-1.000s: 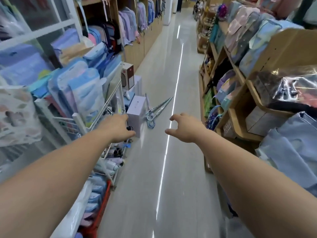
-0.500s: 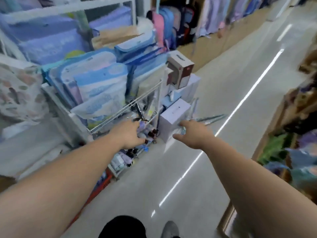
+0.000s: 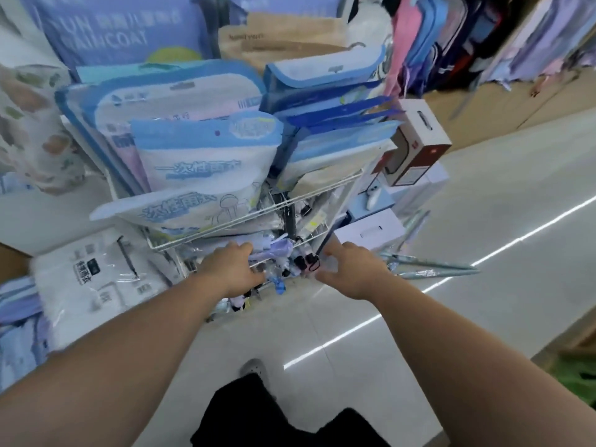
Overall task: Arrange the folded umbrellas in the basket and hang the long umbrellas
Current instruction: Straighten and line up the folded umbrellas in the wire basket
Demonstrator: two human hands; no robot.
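Several folded umbrellas (image 3: 283, 253), pale purple, blue and clear-wrapped with black wrist straps, lie bunched in the lower wire basket (image 3: 258, 287) of a white rack. My left hand (image 3: 232, 269) reaches into that basket, its fingers lying on the purple folded umbrella; whether they grip it is hidden. My right hand (image 3: 351, 269) is at the right side of the bunch, thumb and fingers apart beside the black straps. Two long umbrellas (image 3: 432, 267) in clear sleeves lie on the floor just right of my right hand.
The rack's upper wire basket (image 3: 251, 217) holds blue raincoat packs (image 3: 200, 162) that overhang my hands. White and brown boxes (image 3: 416, 143) stand to the right of the rack. White packages (image 3: 93, 279) lie at the left. My shoe (image 3: 254, 369) is on the tiled floor.
My view has swung down and closer to the rack. Both hands have moved from the open aisle into the lower basket among the folded umbrellas.
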